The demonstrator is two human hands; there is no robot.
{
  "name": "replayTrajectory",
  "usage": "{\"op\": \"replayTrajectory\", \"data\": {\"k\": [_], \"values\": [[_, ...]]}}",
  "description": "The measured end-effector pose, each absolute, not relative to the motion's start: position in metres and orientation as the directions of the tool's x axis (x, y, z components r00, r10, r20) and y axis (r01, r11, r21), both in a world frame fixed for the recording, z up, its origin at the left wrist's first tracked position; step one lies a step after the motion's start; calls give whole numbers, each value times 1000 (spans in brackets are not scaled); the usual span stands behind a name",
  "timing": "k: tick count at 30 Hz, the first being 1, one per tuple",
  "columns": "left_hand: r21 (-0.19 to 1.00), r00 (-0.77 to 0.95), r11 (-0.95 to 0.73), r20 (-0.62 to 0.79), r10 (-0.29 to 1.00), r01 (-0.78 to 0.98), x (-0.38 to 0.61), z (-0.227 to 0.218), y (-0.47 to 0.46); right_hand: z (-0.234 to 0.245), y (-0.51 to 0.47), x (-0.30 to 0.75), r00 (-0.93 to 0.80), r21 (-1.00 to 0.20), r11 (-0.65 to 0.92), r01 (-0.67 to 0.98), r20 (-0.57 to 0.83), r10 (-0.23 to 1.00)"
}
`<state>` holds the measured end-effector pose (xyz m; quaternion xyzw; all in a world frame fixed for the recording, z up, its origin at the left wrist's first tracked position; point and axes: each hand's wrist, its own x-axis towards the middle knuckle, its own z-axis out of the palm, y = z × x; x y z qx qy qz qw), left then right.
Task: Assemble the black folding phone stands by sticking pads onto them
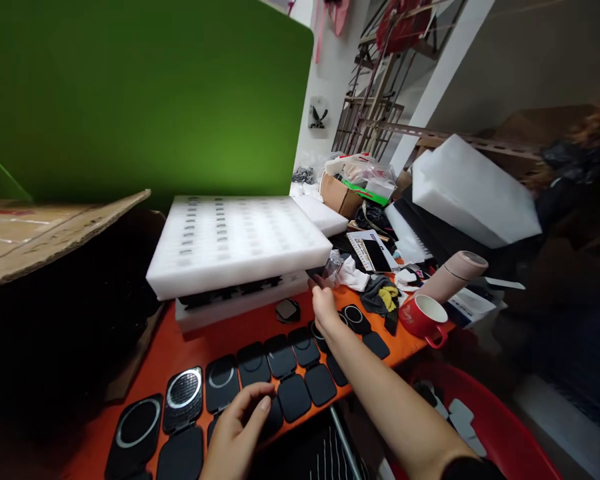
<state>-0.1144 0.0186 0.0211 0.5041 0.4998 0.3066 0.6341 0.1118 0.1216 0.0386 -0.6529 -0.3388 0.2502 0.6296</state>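
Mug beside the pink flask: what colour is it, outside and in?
The mug is red outside, whitish inside; head view.

Black square pads [294,398], laid flat
Spread in two rows before the white foam block [245,271], mostly joined in pairs, with pale rings on several.

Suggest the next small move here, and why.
Probably check the right hand's pinch on the dark piece before moving it: the piece shows at the fingertips, beside the foam's near right corner, but whether it is gripped is unclear. The left hand is by the black pads.
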Motion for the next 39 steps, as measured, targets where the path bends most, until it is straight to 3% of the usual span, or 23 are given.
{"op": "replayTrajectory", "data": {"k": [3,7,10,14,16,19,24,28,31,33,36,37,39], "values": [[870,383,487,-422,822,-85,-101,17,21,35,54,92,624,-999,32,-8,20,781],[643,428,655,-502,751,-395,-82,24,21,38,-18,68,492,-970,-91,-226,-194,849],[618,368,628,-509,778,-473,-77,33,22,38,-32,60,410,-971,-183,-154,-231,882],[672,286,603,-532,797,-430,-82,39,22,37,-24,58,342,-931,-58,360,74,937],[708,295,591,-512,807,-386,-86,39,20,37,-21,55,214,-878,14,478,132,968],[779,272,541,-471,839,-318,-89,40,15,39,-19,45,91,-892,27,452,77,993],[829,210,491,-447,869,-267,-97,45,11,39,-17,50,56,-876,38,480,74,996],[784,103,508,-507,856,-356,-115,49,8,40,-9,98,277,-809,-50,586,142,950],[725,174,561,-541,823,-400,-125,51,3,44,-10,123,459,-722,-161,673,237,856],[711,290,612,-540,790,-346,-125,51,-3,47,-16,117,381,-689,-74,721,305,873],[726,442,649,-517,733,-227,-120,47,-11,46,-27,85,-5,-773,191,605,237,972],[727,458,652,-515,724,-213,-119,46,-13,44,-29,75,-48,-828,190,528,193,980],[725,449,655,-522,725,-215,-118,46,-16,38,-29,62,31,-929,43,367,58,998]]}}
